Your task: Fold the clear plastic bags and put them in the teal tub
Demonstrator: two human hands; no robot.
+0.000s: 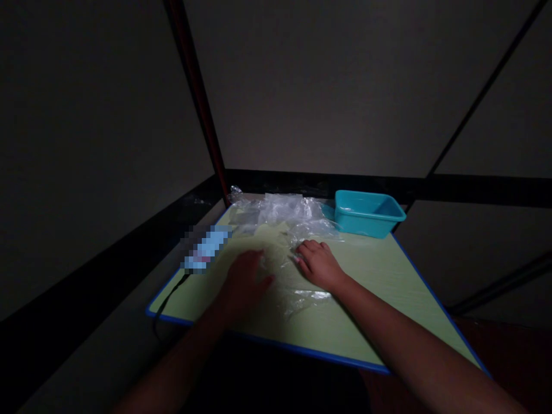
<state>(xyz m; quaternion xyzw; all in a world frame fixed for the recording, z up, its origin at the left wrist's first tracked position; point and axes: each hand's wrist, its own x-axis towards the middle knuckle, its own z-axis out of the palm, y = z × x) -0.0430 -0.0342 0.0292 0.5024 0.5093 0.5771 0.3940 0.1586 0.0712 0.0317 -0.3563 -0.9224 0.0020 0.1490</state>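
A clear plastic bag (pixel 297 302) lies flat on the table in front of me, its edges hard to make out. My right hand (pixel 318 265) rests over its right side, fingers curled and thumb close to them, with a bit of the film showing at the fingertips. On the left, my left hand (pixel 245 280) is held beside the bag, thumb and fingers apart and nothing visible between them; it is dark and slightly blurred. Just beyond both hands spreads a loose pile of clear plastic bags (pixel 282 210), crumpled and overlapping.
The small pale green table (pixel 366 310) has a blue edge. A turquoise plastic basin (pixel 366 214) stands at its back right corner. At the left edge lies a blurred-out light blue object (pixel 207 248) with a black strap (pixel 170 296). Grey walls stand close behind and left.
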